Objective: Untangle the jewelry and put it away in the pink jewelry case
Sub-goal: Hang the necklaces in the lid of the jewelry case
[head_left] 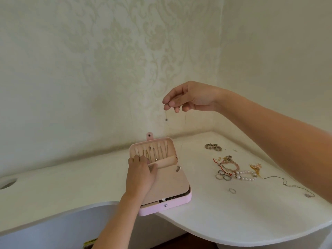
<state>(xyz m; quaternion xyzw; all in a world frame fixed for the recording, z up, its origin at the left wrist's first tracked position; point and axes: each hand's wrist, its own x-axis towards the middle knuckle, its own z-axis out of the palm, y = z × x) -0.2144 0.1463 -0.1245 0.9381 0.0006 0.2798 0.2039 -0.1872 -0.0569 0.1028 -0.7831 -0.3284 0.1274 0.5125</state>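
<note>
Nearest the lens, the left hand [142, 174] lies on the open pink jewelry case [167, 207], which sits at the bench [71, 186] edge. Its fingers are laid fairly straight against the inside of the raised lid [152, 150], with the thumb at the rim of the lid's pocket (whether it pulls that pocket open I cannot tell). A row of hooks runs along the top of the lid, some already carrying pieces.

Up and to the right, the thin chain [185, 121] hangs in the air from the right hand [190, 97], which pinches it between thumb and fingertips. It drops in two near-vertical strands, the short one ending in a small bead. The long one fades out just beside the lid's right edge, clear of the case.

So the hooks lie down and left of the pinching hand, and the chain's long axis already runs the way the hooks hang. I judge the right hand must carry it across while the left steadies the lid.

Further right, bracelets [237, 172], rings [222, 176] and a second chain [285, 184] wait on the bench.
</note>
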